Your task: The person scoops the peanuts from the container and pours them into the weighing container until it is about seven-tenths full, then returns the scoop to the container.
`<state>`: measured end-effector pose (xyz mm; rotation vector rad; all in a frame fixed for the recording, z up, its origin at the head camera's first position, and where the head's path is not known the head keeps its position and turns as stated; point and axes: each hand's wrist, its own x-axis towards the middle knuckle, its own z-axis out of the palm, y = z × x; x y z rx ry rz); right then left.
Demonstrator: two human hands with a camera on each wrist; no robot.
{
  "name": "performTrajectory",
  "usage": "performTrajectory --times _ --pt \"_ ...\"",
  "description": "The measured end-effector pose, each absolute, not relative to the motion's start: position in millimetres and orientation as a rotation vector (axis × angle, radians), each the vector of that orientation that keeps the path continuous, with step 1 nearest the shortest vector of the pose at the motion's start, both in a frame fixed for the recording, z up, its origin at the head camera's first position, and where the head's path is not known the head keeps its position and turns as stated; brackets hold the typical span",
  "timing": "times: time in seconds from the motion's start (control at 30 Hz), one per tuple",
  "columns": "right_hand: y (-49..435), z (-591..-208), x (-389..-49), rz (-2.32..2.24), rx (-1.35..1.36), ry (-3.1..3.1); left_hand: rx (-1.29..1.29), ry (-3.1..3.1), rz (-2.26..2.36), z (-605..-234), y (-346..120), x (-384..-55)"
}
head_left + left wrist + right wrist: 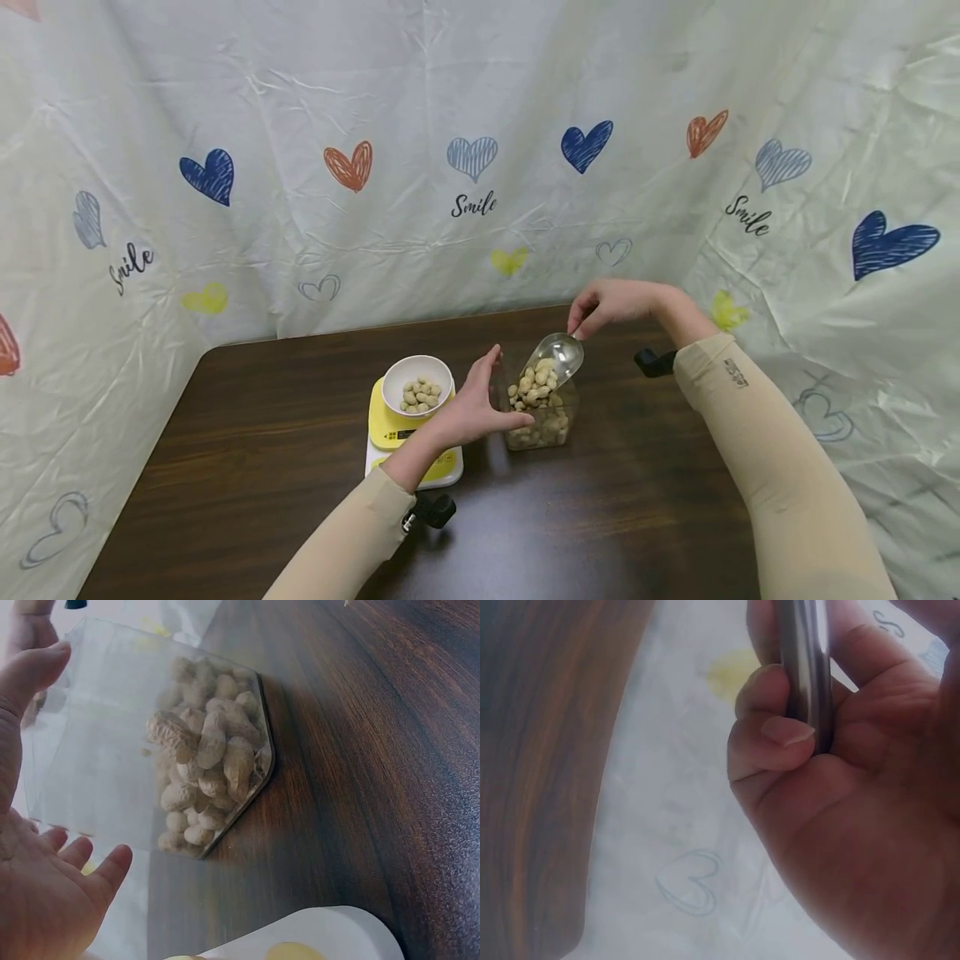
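A clear plastic container [542, 437] of unshelled peanuts [214, 746] stands on the table. My left hand [472, 406] holds it from the left, thumb along the near wall and fingers at the far side. In the left wrist view the hand [45, 877] spans the clear wall. My right hand [617, 306] grips the handle of a metal scoop [564, 354] from above. The scoop tilts down into the container's mouth, its lip among the peanuts. In the right wrist view, curled fingers wrap the shiny handle [808, 675].
Left of the container, a white bowl [397, 379] with several peanuts sits on a yellow and white kitchen scale [382, 429], partly behind my left forearm. A white curtain [420, 267] printed with hearts hangs behind the dark wooden table [247, 450].
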<state>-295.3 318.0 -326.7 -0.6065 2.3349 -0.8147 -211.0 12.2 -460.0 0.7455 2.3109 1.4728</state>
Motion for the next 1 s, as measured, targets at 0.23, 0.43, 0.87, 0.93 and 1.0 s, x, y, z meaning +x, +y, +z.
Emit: performTrajectory --times 0.23,0.43,0.87,0.93,1.0 --pt "318 -327 -288 -0.886 -0.645 2.351 0.761 2.374 1.413 -453 -4 -202" --pt "313 -327 -284 -0.919 -0.664 2.392 0.831 2.366 1.509 -436 -38 -197" --pt "272 -326 -276 -0.919 -0.662 2.554 0.684 2.732 1.351 -429 -128 -209" --pt "263 -327 -275 -0.931 -0.669 2.562 0.659 2.747 1.321 -436 -136 -211" --pt "255 -327 -274 -0.944 -0.676 2.561 0.638 2.746 1.291 -445 -142 -213"
